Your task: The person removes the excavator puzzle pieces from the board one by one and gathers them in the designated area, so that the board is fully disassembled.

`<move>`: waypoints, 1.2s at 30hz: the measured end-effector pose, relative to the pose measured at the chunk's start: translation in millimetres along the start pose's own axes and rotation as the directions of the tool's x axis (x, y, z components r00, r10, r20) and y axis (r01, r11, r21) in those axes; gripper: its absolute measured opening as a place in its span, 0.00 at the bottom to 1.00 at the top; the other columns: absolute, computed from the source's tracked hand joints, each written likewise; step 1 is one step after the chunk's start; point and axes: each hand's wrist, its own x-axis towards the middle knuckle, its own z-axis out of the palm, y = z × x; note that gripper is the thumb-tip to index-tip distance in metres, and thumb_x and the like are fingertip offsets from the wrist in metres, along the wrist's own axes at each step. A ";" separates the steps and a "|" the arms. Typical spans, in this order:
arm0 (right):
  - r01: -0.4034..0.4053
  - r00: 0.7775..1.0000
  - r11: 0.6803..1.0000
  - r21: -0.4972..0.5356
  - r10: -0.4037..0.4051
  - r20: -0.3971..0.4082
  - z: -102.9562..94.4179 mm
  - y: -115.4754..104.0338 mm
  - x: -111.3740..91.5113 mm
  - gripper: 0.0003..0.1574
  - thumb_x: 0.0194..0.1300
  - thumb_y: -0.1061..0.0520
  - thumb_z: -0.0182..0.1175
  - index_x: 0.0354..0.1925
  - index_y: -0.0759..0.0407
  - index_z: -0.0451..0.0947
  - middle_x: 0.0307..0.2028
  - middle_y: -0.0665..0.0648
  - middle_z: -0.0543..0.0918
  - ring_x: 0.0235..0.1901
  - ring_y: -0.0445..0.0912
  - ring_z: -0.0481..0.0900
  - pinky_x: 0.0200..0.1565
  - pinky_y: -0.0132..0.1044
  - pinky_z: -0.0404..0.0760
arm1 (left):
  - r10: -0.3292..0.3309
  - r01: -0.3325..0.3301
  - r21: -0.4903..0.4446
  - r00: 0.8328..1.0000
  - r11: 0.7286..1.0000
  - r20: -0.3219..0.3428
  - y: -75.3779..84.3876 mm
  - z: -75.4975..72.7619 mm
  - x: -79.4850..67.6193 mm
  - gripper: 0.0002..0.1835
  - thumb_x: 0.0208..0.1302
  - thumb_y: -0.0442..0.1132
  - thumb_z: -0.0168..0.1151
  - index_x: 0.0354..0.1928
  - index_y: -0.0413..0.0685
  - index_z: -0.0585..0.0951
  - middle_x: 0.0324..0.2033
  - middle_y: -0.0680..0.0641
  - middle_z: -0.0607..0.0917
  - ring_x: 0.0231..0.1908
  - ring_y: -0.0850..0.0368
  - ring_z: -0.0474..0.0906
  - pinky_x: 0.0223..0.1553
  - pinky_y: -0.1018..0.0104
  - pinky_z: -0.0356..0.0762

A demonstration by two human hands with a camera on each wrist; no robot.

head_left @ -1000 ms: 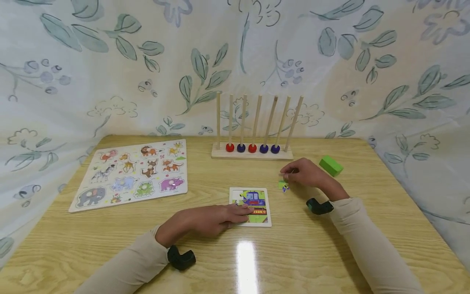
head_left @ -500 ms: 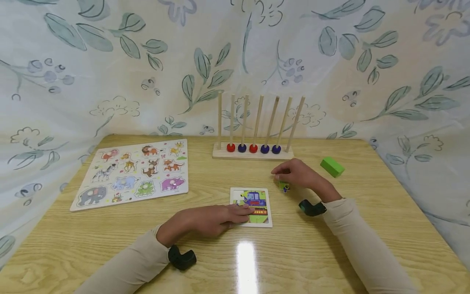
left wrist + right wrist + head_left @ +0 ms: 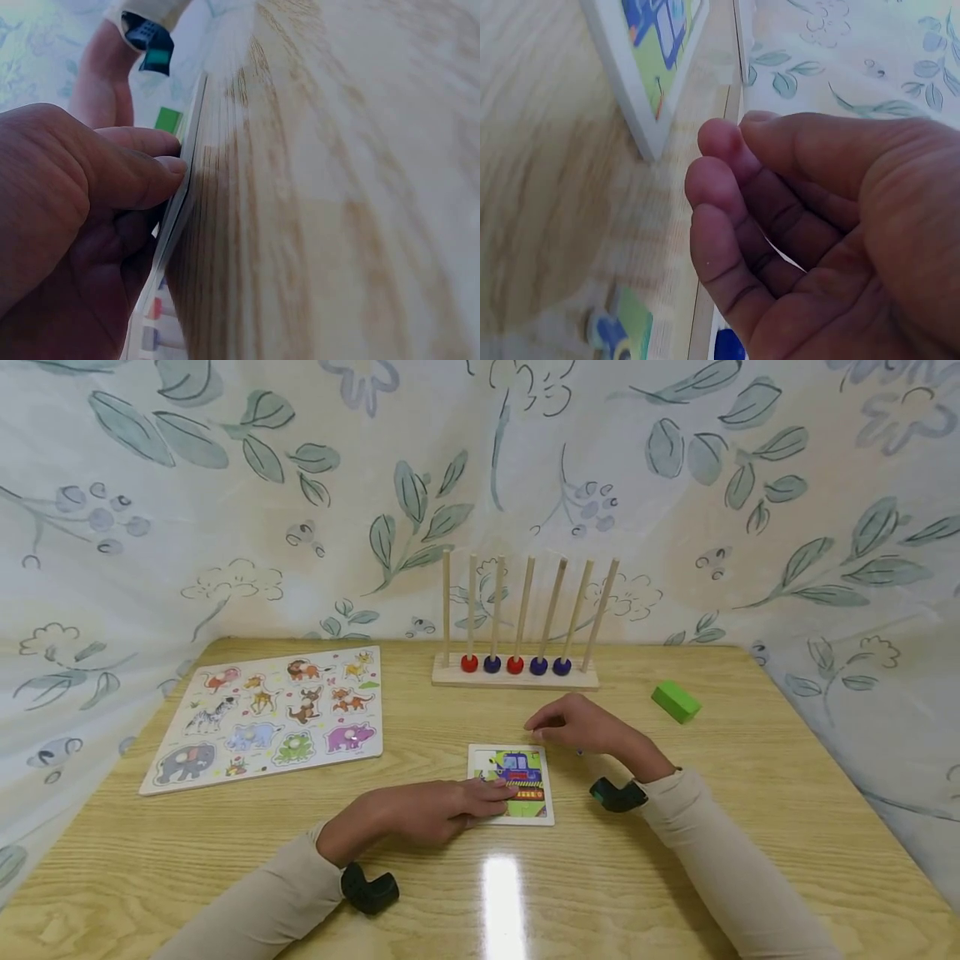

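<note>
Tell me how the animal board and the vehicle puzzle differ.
The animal board is the larger; the vehicle puzzle is smaller and squarer.
The animal board shows many separate animals, the vehicle puzzle one blue vehicle.
The left hand rests on the vehicle puzzle; neither of the hands touches the animal board.
Both have pale borders and lie on the wooden table.

High head view — close wrist views

The square white-rimmed puzzle (image 3: pixel 525 767) is lying flat just below centre, showing a blue vehicle on green, its upper-left part looking bare; the left hand (image 3: pixel 435 810) is resting across it; a green-and-blue piece (image 3: pixel 635 324) is lying loose to its right, the right hand (image 3: pixel 587 727) mostly hiding it in the head view.
</note>
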 end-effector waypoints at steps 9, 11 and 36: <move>0.073 0.995 0.997 0.040 -0.075 0.061 9.1 -10.0 7.6 0.13 0.67 0.63 0.61 0.48 0.66 0.84 0.43 0.56 0.86 0.39 0.42 0.81 0.44 0.37 0.80 | 0.010 -0.010 0.004 1.000 1.000 -0.001 -1.0 -0.1 -0.3 0.23 0.75 0.30 0.44 0.71 0.43 0.66 0.73 0.51 0.58 0.72 0.57 0.49 0.70 0.64 0.49; 0.085 0.993 0.995 0.052 -0.089 0.076 10.9 -12.9 9.5 0.13 0.68 0.63 0.61 0.48 0.66 0.84 0.42 0.55 0.86 0.38 0.41 0.80 0.43 0.36 0.80 | 0.015 -0.015 0.004 1.000 1.000 0.000 -1.0 -0.2 -0.2 0.24 0.75 0.30 0.44 0.70 0.43 0.66 0.73 0.51 0.58 0.72 0.56 0.49 0.70 0.63 0.49; 0.073 0.986 0.983 0.168 -0.097 0.139 30.2 -24.7 24.9 0.13 0.68 0.62 0.60 0.48 0.66 0.83 0.42 0.54 0.86 0.41 0.41 0.83 0.44 0.34 0.80 | 0.016 -0.016 0.015 1.000 1.000 0.001 -1.3 0.1 -1.1 0.24 0.76 0.31 0.43 0.71 0.45 0.66 0.74 0.53 0.57 0.72 0.59 0.47 0.70 0.64 0.49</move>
